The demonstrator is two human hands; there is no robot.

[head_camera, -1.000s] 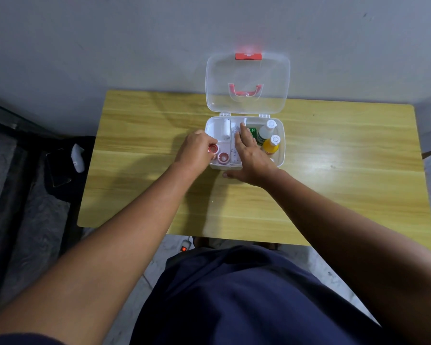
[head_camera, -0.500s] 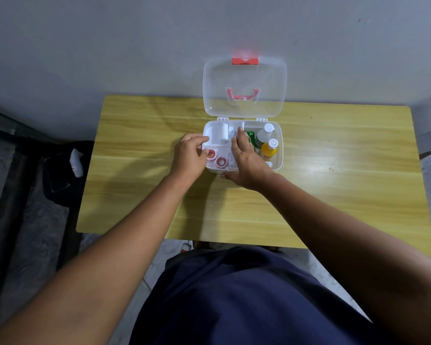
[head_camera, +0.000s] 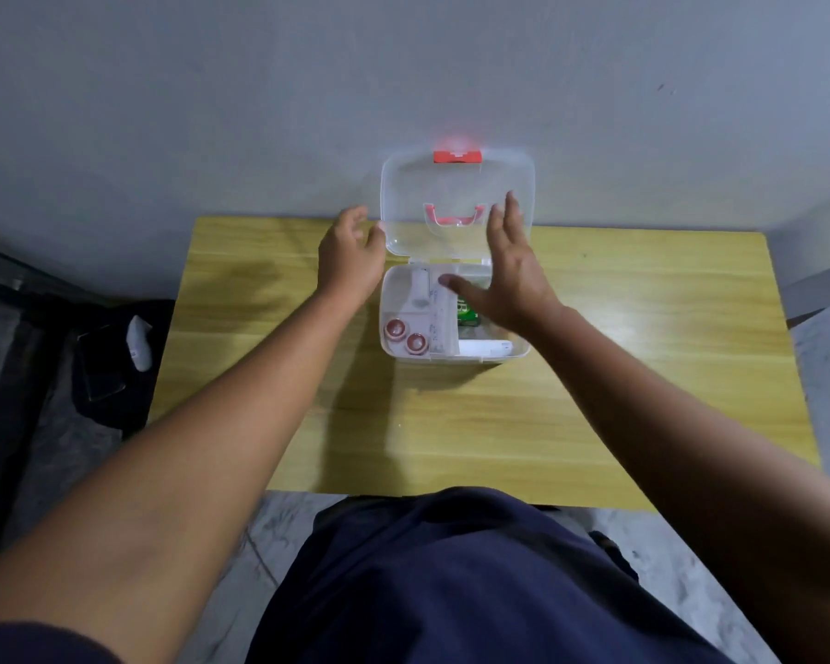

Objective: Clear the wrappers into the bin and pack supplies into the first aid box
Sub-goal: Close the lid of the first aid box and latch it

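Note:
A clear plastic first aid box point(head_camera: 406, 353) stands open on the wooden table point(head_camera: 619, 357). Its lid point(head_camera: 422, 194) is upright against the wall, with a red latch point(head_camera: 457, 156) on top and a red handle point(head_camera: 454, 217). Inside lie two red tape rolls point(head_camera: 405, 335), a white tube point(head_camera: 420, 287), a green packet point(head_camera: 466, 310) and a white item point(head_camera: 485, 347). My left hand point(head_camera: 348, 254) is open beside the lid's left edge. My right hand point(head_camera: 509, 270) is open over the box's right half, fingers up at the lid, hiding what lies beneath.
The grey wall stands right behind the table. On the floor to the left lies a black bag point(head_camera: 111, 357) with a white object point(head_camera: 140, 345) on it. Bare tabletop stretches left, right and in front of the box.
Both hands have lifted out of the box and moved up and back toward the lid, fingers spread. The contents stay where they were.

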